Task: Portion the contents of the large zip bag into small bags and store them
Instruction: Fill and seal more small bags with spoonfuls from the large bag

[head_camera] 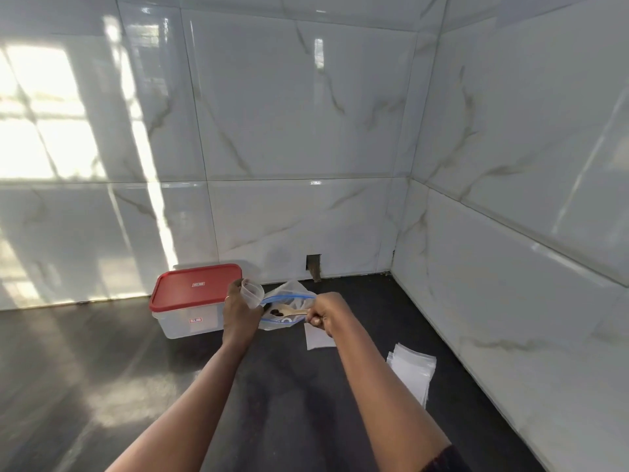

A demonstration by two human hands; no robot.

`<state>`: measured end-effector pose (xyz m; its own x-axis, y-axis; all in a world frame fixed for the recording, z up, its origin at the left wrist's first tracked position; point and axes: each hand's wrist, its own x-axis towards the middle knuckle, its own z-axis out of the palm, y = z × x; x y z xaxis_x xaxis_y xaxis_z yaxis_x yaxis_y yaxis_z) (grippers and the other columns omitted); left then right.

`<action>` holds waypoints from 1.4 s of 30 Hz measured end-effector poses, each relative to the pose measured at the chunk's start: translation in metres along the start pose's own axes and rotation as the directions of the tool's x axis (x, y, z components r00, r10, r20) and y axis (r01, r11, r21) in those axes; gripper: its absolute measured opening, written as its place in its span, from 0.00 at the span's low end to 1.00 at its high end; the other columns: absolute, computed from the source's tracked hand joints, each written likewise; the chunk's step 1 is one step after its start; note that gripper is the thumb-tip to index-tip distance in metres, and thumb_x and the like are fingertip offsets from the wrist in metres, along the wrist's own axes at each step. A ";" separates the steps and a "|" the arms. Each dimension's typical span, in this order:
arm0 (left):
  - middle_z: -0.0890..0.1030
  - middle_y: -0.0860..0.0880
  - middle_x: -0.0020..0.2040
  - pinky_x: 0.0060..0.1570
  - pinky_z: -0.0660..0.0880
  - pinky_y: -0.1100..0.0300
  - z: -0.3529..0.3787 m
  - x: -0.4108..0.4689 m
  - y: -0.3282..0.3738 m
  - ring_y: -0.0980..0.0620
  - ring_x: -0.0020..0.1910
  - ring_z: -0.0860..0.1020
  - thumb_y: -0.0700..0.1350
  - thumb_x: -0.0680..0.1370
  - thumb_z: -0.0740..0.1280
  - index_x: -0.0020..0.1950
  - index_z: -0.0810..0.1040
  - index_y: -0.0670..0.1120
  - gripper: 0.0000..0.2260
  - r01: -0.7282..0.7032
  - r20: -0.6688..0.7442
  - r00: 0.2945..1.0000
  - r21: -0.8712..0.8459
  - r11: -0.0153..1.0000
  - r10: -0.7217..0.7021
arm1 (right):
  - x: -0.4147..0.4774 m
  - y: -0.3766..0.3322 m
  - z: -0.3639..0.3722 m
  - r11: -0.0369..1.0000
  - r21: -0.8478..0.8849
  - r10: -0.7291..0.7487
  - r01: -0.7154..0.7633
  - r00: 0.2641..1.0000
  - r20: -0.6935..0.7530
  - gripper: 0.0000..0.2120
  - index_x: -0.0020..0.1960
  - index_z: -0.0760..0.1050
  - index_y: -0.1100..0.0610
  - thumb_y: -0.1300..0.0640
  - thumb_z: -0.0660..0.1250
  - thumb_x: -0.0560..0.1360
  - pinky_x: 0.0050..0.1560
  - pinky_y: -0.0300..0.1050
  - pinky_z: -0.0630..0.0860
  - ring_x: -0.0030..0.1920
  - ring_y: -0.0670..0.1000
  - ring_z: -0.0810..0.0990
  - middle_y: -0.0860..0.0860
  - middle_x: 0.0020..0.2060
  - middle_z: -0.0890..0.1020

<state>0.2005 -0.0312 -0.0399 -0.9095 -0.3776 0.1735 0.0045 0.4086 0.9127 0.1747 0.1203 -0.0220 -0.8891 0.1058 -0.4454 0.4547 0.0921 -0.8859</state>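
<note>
Hands meet just right of the box [190, 303], over the zip bag [293, 294] lying there on the counter [102, 369]. Our left hand [240, 311] grips a small bag [252, 293] with its mouth held wide, ready, we judge, to take a portion. Our right hand [326, 311] is clenched on a spoon [295, 312]. Its bowl points toward the box and sits in the zip bag's open mouth, carrying dark pieces [276, 313]. Farther right of the box wait a loose bag [317, 339] and a stack [412, 367], kept near for later fills. We cannot tell what the pieces are, whether either hand also pinches the zip bag, or what the closed box holds.
</note>
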 end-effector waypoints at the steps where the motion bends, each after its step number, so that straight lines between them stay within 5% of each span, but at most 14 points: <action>1: 0.76 0.40 0.57 0.46 0.67 0.56 -0.001 0.000 0.000 0.45 0.50 0.73 0.32 0.71 0.68 0.66 0.65 0.41 0.26 0.003 -0.001 1.000 -0.004 1.000 -0.003 | -0.004 -0.004 -0.005 1.000 -0.002 0.003 -0.003 1.000 0.012 0.13 0.37 0.70 0.67 0.74 0.49 0.73 0.15 0.31 0.55 0.10 0.44 0.61 0.58 0.27 0.70; 5: 0.76 0.40 0.55 0.44 0.66 0.56 -0.003 0.000 0.003 0.46 0.47 0.72 0.32 0.71 0.66 0.66 0.65 0.42 0.24 0.025 -0.013 1.000 -0.016 1.000 -0.025 | -0.019 -0.020 -0.024 0.997 -0.080 0.018 -0.011 0.996 0.084 0.16 0.33 0.68 0.67 0.73 0.47 0.74 0.15 0.32 0.54 0.14 0.44 0.61 0.59 0.28 0.70; 9: 0.76 0.41 0.55 0.44 0.66 0.57 -0.003 -0.002 0.004 0.47 0.47 0.71 0.30 0.70 0.65 0.67 0.65 0.42 0.26 0.020 -0.025 0.999 -0.023 1.000 -0.021 | -0.035 -0.037 -0.043 0.996 -0.092 0.007 0.008 0.986 0.164 0.17 0.39 0.72 0.70 0.74 0.47 0.76 0.14 0.30 0.56 0.12 0.42 0.63 0.58 0.29 0.71; 14: 0.76 0.41 0.58 0.45 0.67 0.57 -0.001 -0.005 0.005 0.47 0.49 0.71 0.30 0.70 0.67 0.67 0.65 0.43 0.27 0.005 0.007 1.000 -0.025 1.000 -0.005 | -0.047 -0.053 -0.036 0.992 0.026 -0.129 0.126 0.977 0.168 0.14 0.39 0.71 0.69 0.76 0.49 0.75 0.14 0.31 0.58 0.14 0.43 0.67 0.58 0.30 0.71; 17: 0.75 0.41 0.59 0.46 0.67 0.59 0.001 -0.010 0.007 0.44 0.54 0.73 0.31 0.70 0.69 0.67 0.65 0.43 0.27 -0.013 0.035 0.999 -0.026 1.000 0.014 | -0.054 -0.053 -0.021 0.966 -0.097 -0.225 0.241 0.963 0.152 0.11 0.48 0.75 0.73 0.74 0.54 0.75 0.17 0.32 0.60 0.19 0.46 0.68 0.58 0.28 0.72; 21: 0.75 0.40 0.60 0.48 0.68 0.58 0.001 -0.009 0.003 0.41 0.58 0.73 0.30 0.69 0.69 0.67 0.65 0.43 0.29 -0.008 0.045 0.999 -0.023 1.000 0.009 | -0.061 -0.052 -0.001 0.757 -0.461 -0.435 0.463 0.884 0.172 0.13 0.53 0.80 0.67 0.69 0.59 0.75 0.29 0.37 0.73 0.26 0.47 0.74 0.58 0.33 0.80; 23: 0.75 0.41 0.60 0.48 0.68 0.58 0.000 -0.007 0.002 0.42 0.58 0.73 0.30 0.68 0.70 0.66 0.65 0.43 0.29 0.009 0.049 0.999 -0.033 0.999 -0.008 | -0.062 -0.052 0.006 0.587 -0.596 -0.547 0.548 0.811 0.208 0.13 0.54 0.82 0.63 0.67 0.61 0.75 0.47 0.41 0.80 0.39 0.50 0.81 0.58 0.44 0.85; 26: 0.75 0.41 0.59 0.48 0.69 0.57 -0.002 -0.005 0.001 0.42 0.56 0.73 0.30 0.68 0.69 0.67 0.64 0.43 0.30 0.037 0.040 0.999 -0.045 0.998 -0.035 | -0.064 -0.051 0.013 0.456 -0.663 -0.631 0.593 0.741 0.229 0.13 0.56 0.81 0.61 0.66 0.61 0.75 0.64 0.45 0.74 0.58 0.54 0.79 0.57 0.53 0.84; 34: 0.75 0.45 0.51 0.45 0.68 0.58 -0.005 0.001 0.002 0.43 0.51 0.74 0.29 0.68 0.67 0.65 0.65 0.43 0.27 0.062 0.000 0.998 -0.080 0.995 -0.062 | -0.072 -0.059 0.007 0.407 -0.699 -0.679 0.588 0.707 0.200 0.16 0.57 0.81 0.61 0.68 0.59 0.75 0.65 0.47 0.73 0.60 0.54 0.77 0.58 0.54 0.83; 42: 0.74 0.45 0.48 0.43 0.66 0.58 -0.010 0.006 -0.003 0.44 0.47 0.73 0.30 0.70 0.65 0.63 0.66 0.42 0.24 0.061 -0.033 0.997 -0.078 0.995 -0.064 | -0.049 -0.035 0.006 0.369 -0.844 -0.542 0.389 0.828 0.145 0.15 0.58 0.78 0.60 0.67 0.58 0.76 0.58 0.46 0.76 0.56 0.57 0.79 0.58 0.59 0.75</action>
<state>0.1986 -0.0429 -0.0382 -0.8938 -0.4301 0.1273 -0.0182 0.3184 0.9478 0.2026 0.1063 0.0301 -0.9901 -0.1057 0.0924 -0.1337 0.9107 -0.3908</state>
